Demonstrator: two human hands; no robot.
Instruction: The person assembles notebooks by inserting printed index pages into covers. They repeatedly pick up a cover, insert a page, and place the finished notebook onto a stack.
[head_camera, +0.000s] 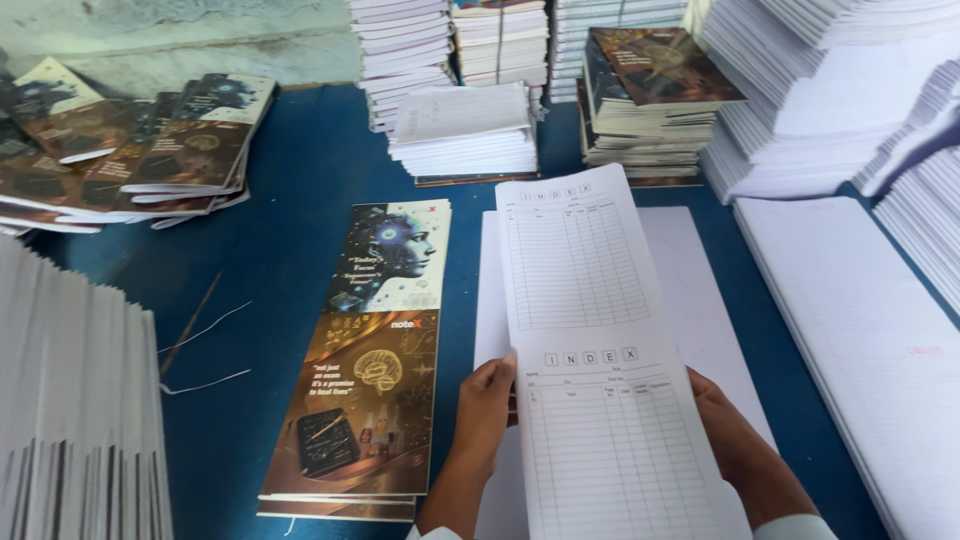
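A long white sheet printed with two ruled tables (590, 330) is lifted above a stack of plain white sheets (700, 290) on the blue table (300, 190). My left hand (487, 405) grips the sheet's left edge, thumb on top. On the other side my right hand (730, 425) holds the right edge, fingers partly hidden under the paper. Just left of my left hand lies a low stack of long printed notebook covers (375, 360), showing a blue head picture above a brown brain picture.
Tall piles of white page blocks (850, 70) rise at the back right, and a long one (870, 340) lies at the right. Bound notebooks (650, 100) and page piles (465, 130) stand behind. More covers (140, 150) lie back left, upright sheets (70, 400) at front left.
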